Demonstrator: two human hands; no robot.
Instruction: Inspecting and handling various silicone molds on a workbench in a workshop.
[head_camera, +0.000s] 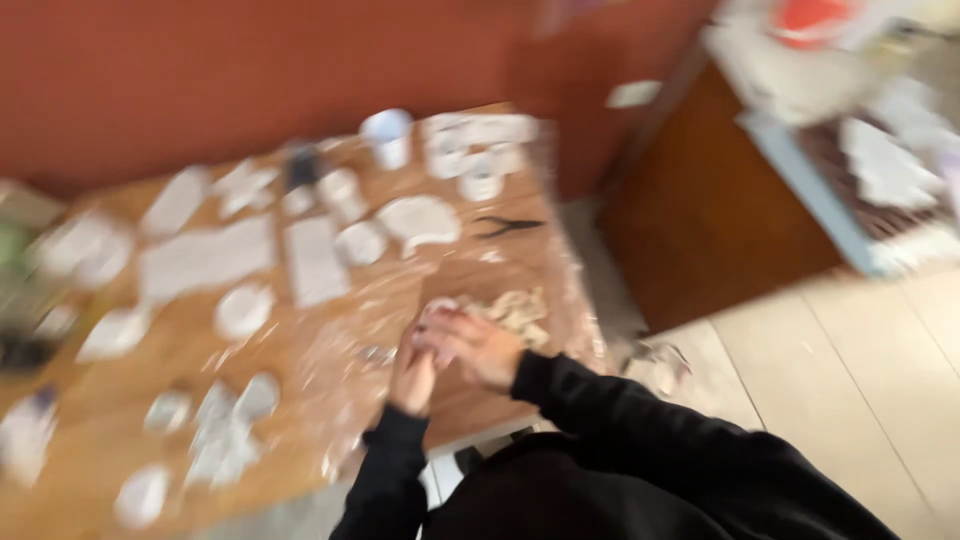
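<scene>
Both hands meet over a small pale lump, the right hand (480, 345) apparently pinching it and the left hand (412, 378) cupped just below, its grip unclear through blur; finished-looking flat white pieces (205, 258) lie beyond them, and a crumpled beige heap (515, 310) just past the right hand seems unworked.

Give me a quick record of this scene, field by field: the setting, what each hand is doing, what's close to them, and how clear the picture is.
Setting: wooden table under clear plastic sheet, red wall behind
Left hand: over the table's near edge, touching the right hand; grip unclear
Right hand: fingers curled beside a crumpled pale lump; grip unclear
Nearby: black scissors, white cup, many flat white pieces
Clothing: black sleeves
Image quality: heavy motion blur, fine detail unreadable
</scene>
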